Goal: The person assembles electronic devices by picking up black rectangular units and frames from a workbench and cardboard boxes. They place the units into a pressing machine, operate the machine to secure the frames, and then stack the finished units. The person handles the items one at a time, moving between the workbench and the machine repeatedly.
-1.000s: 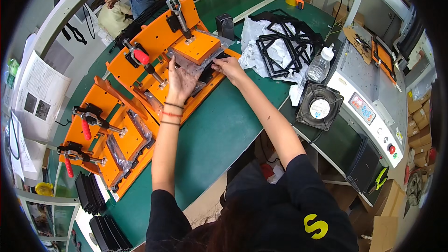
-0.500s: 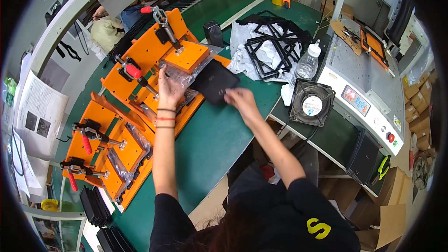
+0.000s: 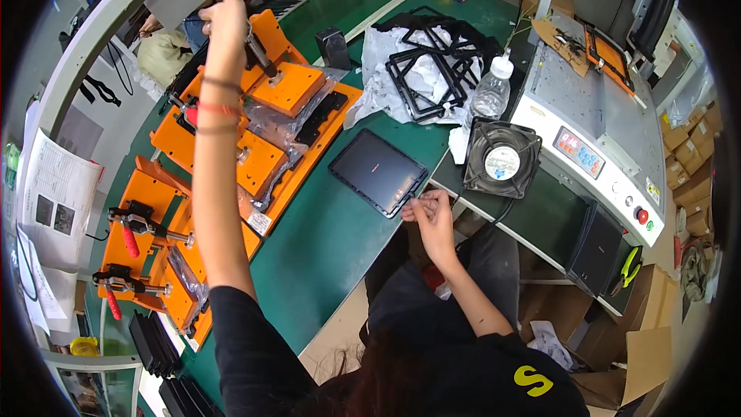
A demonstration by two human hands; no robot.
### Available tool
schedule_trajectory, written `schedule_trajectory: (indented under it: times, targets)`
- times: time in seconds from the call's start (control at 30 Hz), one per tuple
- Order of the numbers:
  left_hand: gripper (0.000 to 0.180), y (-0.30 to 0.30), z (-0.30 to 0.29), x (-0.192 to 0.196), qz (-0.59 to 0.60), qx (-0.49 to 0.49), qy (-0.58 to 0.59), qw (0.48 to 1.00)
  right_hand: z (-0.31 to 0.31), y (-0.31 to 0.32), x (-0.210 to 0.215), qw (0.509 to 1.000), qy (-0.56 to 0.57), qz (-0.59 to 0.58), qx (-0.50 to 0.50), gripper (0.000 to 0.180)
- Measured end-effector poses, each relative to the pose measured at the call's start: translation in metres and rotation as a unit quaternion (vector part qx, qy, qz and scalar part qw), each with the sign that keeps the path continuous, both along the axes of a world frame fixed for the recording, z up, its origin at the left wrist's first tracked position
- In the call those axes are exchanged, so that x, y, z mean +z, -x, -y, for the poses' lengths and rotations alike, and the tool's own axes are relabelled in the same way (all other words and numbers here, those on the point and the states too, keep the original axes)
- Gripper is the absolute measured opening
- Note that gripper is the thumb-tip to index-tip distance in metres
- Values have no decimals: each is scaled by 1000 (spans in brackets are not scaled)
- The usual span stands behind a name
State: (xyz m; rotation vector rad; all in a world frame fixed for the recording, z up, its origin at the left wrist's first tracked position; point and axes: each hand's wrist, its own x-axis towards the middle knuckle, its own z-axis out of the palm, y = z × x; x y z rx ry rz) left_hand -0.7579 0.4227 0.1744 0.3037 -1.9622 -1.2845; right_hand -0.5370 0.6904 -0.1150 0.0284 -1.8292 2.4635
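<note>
One white label (image 3: 259, 222), orange jig (image 3: 255, 162).

head-worn fisheye, looking steeply down, close over green workbench (image 3: 332, 224)

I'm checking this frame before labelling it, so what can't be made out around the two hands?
- Head view: left hand covers the clamp lever top on the orange jig; its grip is hidden.
- Right hand curls at the black panel corner; fingertips' contact is too small.
- Green table near edge hidden by the person's body.
</note>
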Motion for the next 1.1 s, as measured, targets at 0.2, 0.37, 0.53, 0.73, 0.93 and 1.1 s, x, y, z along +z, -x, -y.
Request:
schedule_trajectory:
  times: [0.2, 0.37, 0.53, 0.73, 0.93, 1.1]
  targets:
    - [50, 21, 10, 42, -94, -215, -304, 923, -16, -23, 6, 1000, 22, -9, 0, 10]
    - [37, 35, 41, 23, -150, -157, -373, 902, -16, -26, 5, 999, 17, -7, 27, 9]
    - [43, 41, -10, -4, 175, -303, 74, 934, -14, -37, 4, 999, 14, -2, 46, 7]
    - [37, 38, -26, -63, 117, 73, 573, 808, -3, -38, 9, 992, -4, 12, 125, 8]
    - [39, -23, -48, -77, -102, 66, 608, 784, -8, -51, 19, 990, -8, -2, 138, 9]
    - [52, -200, -91, -150, 21, -26, 456, 889, -2, -22, 37, 993, -62, -88, 54, 11]
